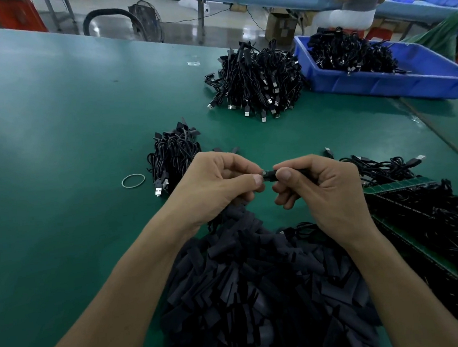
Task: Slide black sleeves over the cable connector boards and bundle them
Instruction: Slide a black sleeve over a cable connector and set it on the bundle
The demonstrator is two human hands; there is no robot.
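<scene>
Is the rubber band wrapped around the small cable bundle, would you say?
No, the rubber band lies loose on the table beside that bundle.

1. No legible text, brand, number or sign anywhere in the head view.
2. Heap of black USB cables with silver-tipped plugs [256, 80]: small pale marks on some plug housings, too small to read.
3. Brown cardboard box [279, 27] on the floor past the table: pale patches on its side, blurred, nothing readable.
4. Long green circuit-board strips [398, 186] at right: fine pale markings along the edge, not resolvable.
</scene>
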